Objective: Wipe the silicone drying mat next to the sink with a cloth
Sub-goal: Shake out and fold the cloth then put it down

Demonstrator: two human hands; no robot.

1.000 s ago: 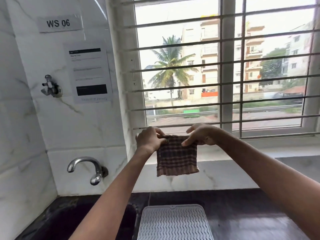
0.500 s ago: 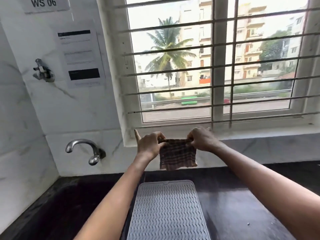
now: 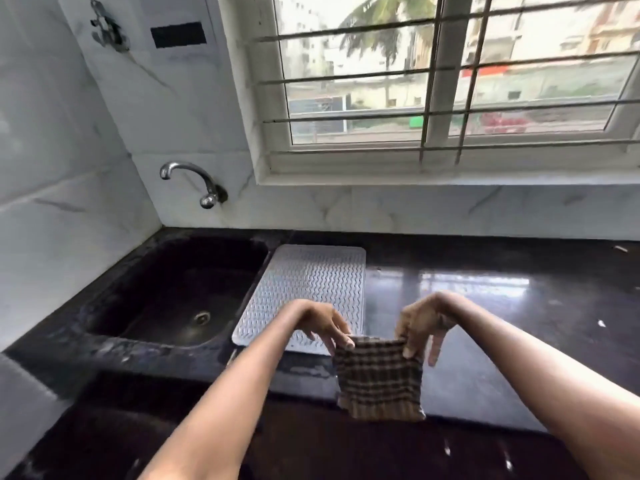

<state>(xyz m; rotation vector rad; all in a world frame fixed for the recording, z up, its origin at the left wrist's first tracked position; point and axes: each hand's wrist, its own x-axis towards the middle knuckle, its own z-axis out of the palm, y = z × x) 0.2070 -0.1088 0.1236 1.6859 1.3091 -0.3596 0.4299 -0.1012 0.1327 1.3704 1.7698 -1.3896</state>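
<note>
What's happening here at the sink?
A person is holding a small checked cloth up by its top corners, left hand on one and right hand on the other, so it hangs in the air in front of the dark counter. The grey ridged drying mat lies flat just right of the black sink. The cloth isn't touching the mat, so wiping hasn't started.
</note>
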